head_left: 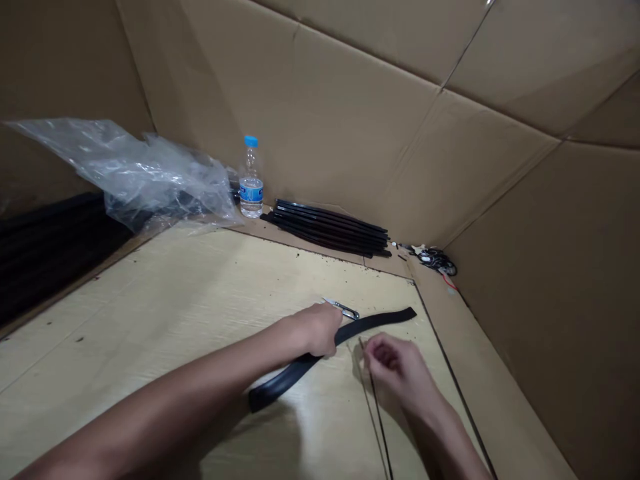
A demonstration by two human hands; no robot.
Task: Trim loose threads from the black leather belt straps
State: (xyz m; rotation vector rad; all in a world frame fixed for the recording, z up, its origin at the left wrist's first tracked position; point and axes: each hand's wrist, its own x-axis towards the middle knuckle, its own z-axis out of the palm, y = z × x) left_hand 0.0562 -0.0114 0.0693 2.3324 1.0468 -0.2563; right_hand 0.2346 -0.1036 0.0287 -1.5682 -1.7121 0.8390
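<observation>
The left arm reaches in from the lower left and lies low across the work, with the left hand (315,330) bent over a black strip (300,363). Its fingers (323,343) curl down around the strip and close on it, though their tips are mostly hidden beneath the hand. The strip is a flat, curved length lying on the counter (150,313), running from its lower end near the middle of the view, under the hand, to its far end near the right edge of the board.

A small metal tool (343,309) sticks out just beyond the left hand, beside the strip. Its end is tucked behind the knuckles, so whether the hand touches it is hard to tell.

The right arm comes up from the lower right, with the right hand (395,367) angled down just beside the strip. Its fingers (380,353) are bunched together at the upper end of a thin dark rod (377,413), which runs down toward the bottom edge. Whether they pinch the rod cannot be told.

Behind the board, a bundle of black strips (327,230) lies along the far edge, beside a water bottle (251,180) with a blue cap. A crumpled plastic bag (150,177) sits to the left, and a tangle of wires (434,260) lies in the corner. Cardboard walls (525,87) surround it all.
</observation>
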